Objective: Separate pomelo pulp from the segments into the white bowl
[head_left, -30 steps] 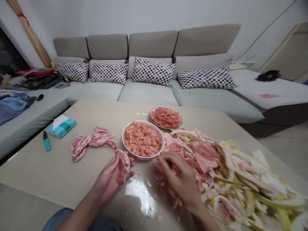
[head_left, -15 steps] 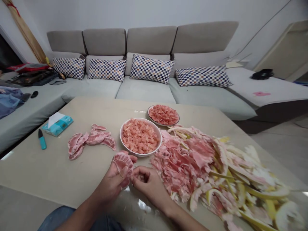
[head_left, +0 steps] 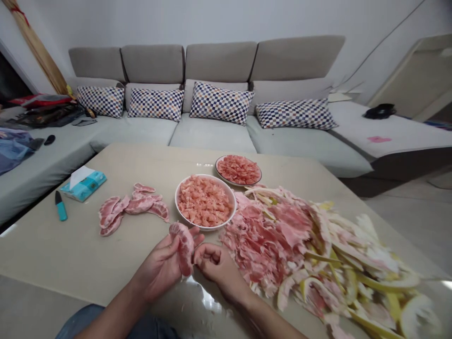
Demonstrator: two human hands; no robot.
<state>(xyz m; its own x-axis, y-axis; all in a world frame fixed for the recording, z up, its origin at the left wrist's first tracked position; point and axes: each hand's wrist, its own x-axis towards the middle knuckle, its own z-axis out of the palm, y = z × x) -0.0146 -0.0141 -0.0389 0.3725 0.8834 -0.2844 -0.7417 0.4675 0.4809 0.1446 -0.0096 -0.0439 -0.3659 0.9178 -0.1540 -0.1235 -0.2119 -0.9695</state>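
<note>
Beside the peel heap (head_left: 271,240), left fingers (head_left: 168,249) around a pomelo segment (head_left: 185,247), right fingers (head_left: 206,256) curled closed

Reference point: the bowl (head_left: 231,200) of pomelo pulp (head_left: 204,201) on my desk (head_left: 45,249). Behind it I have a plate (head_left: 216,170) of pulp (head_left: 238,169); to its right, the peel heap (head_left: 275,235); to its left, peeled segments (head_left: 137,205).

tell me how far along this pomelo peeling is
Most of it looks done. Done: a white bowl and a plate are heaped with stripped pink flesh, beside a big pile of membrane and rind. In hand: the left hand holds a segment, with the right hand curled beside it. Left: a small cluster of unpeeled segments.
</note>
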